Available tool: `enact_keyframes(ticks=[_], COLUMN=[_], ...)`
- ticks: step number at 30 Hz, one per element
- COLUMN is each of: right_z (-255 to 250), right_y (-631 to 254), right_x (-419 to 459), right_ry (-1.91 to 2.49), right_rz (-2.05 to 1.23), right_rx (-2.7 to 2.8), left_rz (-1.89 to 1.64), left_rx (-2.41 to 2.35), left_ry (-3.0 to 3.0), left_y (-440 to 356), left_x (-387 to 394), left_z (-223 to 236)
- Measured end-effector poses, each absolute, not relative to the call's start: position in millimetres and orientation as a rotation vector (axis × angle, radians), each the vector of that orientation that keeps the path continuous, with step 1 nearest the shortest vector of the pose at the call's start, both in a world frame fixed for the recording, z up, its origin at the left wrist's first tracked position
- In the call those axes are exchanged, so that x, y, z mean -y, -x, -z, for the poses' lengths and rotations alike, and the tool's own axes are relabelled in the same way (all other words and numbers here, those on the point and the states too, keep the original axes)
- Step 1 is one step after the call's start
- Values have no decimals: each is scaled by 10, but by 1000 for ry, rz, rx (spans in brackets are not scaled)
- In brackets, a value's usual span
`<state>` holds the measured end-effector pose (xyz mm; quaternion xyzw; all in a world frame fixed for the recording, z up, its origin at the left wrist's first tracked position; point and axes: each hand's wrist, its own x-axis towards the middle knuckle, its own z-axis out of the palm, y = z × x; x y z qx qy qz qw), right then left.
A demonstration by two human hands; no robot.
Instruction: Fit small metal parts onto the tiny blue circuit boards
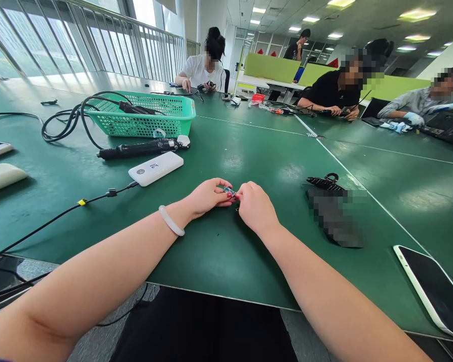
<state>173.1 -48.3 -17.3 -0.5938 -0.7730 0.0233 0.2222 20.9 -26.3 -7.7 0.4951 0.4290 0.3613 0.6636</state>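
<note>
My left hand [207, 197], with a pale bangle [171, 220] at its wrist, pinches a small circuit board [229, 191] between thumb and fingers. On the board's right side, the closed fingertips of my right hand [257, 207] also grip it. Both hands are just above the green table [215, 261], and they hide much of the board. A bit of something dark shows under the right hand, too covered to make out. Nearest to the left hand lies a white power bank [156, 168] with a cable plugged into its end.
Behind the power bank lie a black electric screwdriver [139, 149] and a green plastic basket [143, 123] with black cables. At right are a black hair claw clip [326, 184], a blurred dark item [334, 218] and a phone [432, 286]. Several people sit around the table's far side.
</note>
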Motion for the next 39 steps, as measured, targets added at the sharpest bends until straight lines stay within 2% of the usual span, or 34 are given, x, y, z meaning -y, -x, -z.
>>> enact_keyframes(ticks=[6,13,39], right_z=[183,187,88], right_y=[-1790,-1807,-1764], right_x=[469,430,524], right_ry=[1631,1592,1399], right_rz=[-80,-268,-248], right_rx=[2104,2039,1966], left_rz=[-793,-790,-727], left_rx=[-955,-986,-967], left_ry=[-1129,-1130,-1338], left_y=[-205,-211,-219], left_x=[265,277,273], left_z=[75,70,82])
